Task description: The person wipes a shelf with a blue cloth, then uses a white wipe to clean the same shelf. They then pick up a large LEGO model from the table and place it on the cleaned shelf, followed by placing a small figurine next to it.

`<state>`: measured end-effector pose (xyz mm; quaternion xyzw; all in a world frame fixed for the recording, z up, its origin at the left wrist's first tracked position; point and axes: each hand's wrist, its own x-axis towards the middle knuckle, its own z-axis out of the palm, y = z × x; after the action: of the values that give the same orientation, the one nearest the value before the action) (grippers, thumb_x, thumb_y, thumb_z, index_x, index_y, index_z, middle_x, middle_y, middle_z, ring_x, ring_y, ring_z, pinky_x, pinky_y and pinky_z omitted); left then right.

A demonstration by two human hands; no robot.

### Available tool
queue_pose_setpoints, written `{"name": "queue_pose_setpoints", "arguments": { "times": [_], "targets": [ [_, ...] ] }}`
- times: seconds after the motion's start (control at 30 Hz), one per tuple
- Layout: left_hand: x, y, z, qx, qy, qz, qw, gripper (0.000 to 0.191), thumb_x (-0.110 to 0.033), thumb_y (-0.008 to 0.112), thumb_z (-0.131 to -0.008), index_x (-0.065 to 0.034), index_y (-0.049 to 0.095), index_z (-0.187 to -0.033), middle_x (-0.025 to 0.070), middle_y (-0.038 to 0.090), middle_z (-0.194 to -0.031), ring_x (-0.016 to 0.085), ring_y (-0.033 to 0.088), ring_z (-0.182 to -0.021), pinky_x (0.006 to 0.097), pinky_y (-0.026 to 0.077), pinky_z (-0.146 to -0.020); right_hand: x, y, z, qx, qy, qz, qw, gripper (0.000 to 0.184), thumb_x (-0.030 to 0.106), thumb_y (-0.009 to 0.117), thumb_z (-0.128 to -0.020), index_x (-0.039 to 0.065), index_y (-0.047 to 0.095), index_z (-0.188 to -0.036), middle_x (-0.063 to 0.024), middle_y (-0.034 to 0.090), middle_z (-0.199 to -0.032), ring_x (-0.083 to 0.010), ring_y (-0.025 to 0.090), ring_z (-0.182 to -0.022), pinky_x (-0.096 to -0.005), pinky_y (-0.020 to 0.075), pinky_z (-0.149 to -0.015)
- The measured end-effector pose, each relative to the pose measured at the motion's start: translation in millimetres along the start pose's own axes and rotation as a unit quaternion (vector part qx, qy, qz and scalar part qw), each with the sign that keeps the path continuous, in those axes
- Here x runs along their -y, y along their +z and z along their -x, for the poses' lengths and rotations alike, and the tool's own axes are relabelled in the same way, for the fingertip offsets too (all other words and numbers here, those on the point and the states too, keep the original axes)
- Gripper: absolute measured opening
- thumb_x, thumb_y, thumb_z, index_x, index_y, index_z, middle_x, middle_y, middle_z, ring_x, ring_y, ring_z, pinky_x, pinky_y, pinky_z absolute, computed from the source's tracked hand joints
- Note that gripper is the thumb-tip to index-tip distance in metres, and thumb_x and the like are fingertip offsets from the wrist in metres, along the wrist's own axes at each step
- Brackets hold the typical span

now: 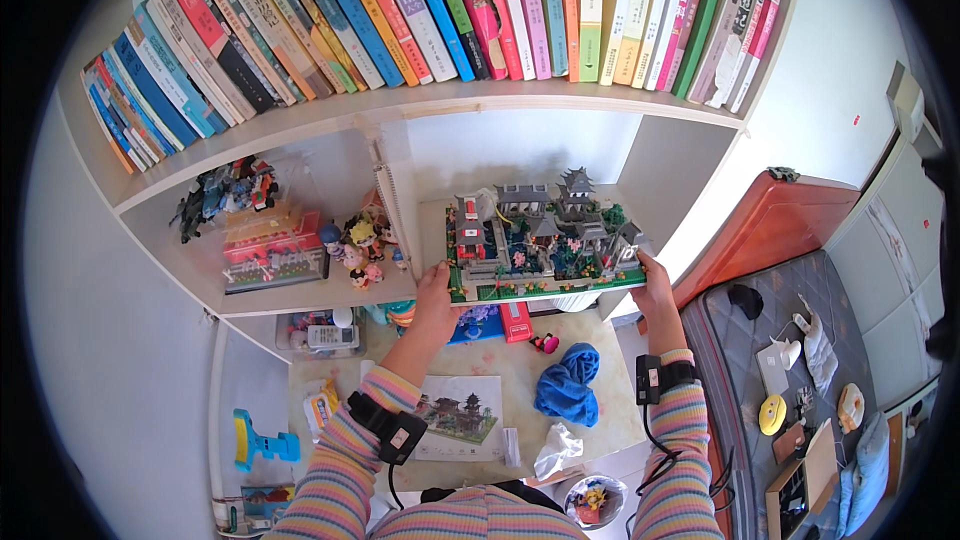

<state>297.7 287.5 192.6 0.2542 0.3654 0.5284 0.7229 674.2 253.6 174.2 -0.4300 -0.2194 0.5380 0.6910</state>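
Note:
A building-block model of a Chinese garden point(540, 240), with grey-roofed pavilions on a green base, is level at the front of a shelf compartment. My left hand point(435, 292) grips the near left corner of its base. On the opposite side, my right hand point(654, 283) holds the near right corner. The model's rear part lies inside the compartment; whether its base rests on the shelf board is hidden. Below, on the desk point(600, 345), lies a printed sheet point(461, 420) with a picture of a similar model.
Books point(450, 15) line the upper shelf. Toy figures point(364, 247) and a clear display case point(274, 255) fill the left compartment, beside a spiral-bound edge point(390, 202). A blue cloth point(570, 386) and crumpled tissue point(559, 451) lie on the desk. At right is a mattress point(739, 367) with several items.

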Motion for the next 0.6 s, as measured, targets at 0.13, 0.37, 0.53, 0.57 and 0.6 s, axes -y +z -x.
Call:
{"name": "queue_pose_setpoints", "arguments": {
  "times": [0.13,0.37,0.53,0.57,0.6],
  "targets": [
    [3.6,0.8,-5.2,-0.010,-0.016,0.006,1.000,0.033,-0.032,0.038,-0.103,-0.0069,0.048,-0.122,0.0118,0.058,-0.118,0.028,0.060,-0.107,0.0470,0.052,-0.088,4.8,0.4,-7.3,-0.024,-0.004,0.058,0.998,0.028,0.019,0.047,-0.097,-0.004,0.059,-0.106,-0.0101,0.066,-0.092,-0.0201,0.065,-0.081,-0.0320,0.0540,-0.072],
    [5.0,1.5,0.5,0.046,-0.021,0.117,0.992,0.047,-0.041,0.025,-0.104,-0.0056,0.044,-0.128,0.0133,0.056,-0.124,0.030,0.057,-0.114,0.0486,0.049,-0.095,7.7,10.6,-12.4,-0.195,-0.135,0.292,0.927,0.039,0.030,0.050,-0.095,-0.004,0.069,-0.096,-0.0079,0.066,-0.083,-0.0147,0.058,-0.074,-0.0275,0.0462,-0.068],
    [2.7,6.1,2.2,0.039,-0.014,0.141,0.989,0.049,-0.044,0.026,-0.103,-0.0068,0.044,-0.129,0.0117,0.055,-0.126,0.029,0.054,-0.118,0.0482,0.046,-0.098,2.2,15.8,15.1,-0.207,-0.220,0.375,0.876,0.042,0.031,0.045,-0.098,-0.004,0.067,-0.101,-0.0081,0.067,-0.083,-0.0146,0.061,-0.074,-0.0272,0.0479,-0.062],
    [2.4,7.2,2.7,0.032,-0.013,0.140,0.989,0.049,-0.044,0.027,-0.103,-0.0067,0.044,-0.129,0.0112,0.056,-0.125,0.029,0.054,-0.117,0.0478,0.046,-0.098,-0.9,14.9,23.1,-0.216,-0.225,0.391,0.866,0.041,0.031,0.045,-0.098,-0.003,0.066,-0.104,-0.0081,0.067,-0.085,-0.0143,0.061,-0.074,-0.0269,0.0486,-0.060],
    [2.0,9.3,3.2,0.028,-0.011,0.140,0.990,0.049,-0.045,0.028,-0.103,-0.0066,0.045,-0.129,0.0107,0.056,-0.125,0.029,0.054,-0.117,0.0475,0.046,-0.097,-3.9,13.6,31.2,-0.214,-0.239,0.391,0.863,0.041,0.031,0.044,-0.099,-0.002,0.065,-0.107,-0.0080,0.067,-0.087,-0.0140,0.062,-0.074,-0.0265,0.0493,-0.057]
  ]
}}
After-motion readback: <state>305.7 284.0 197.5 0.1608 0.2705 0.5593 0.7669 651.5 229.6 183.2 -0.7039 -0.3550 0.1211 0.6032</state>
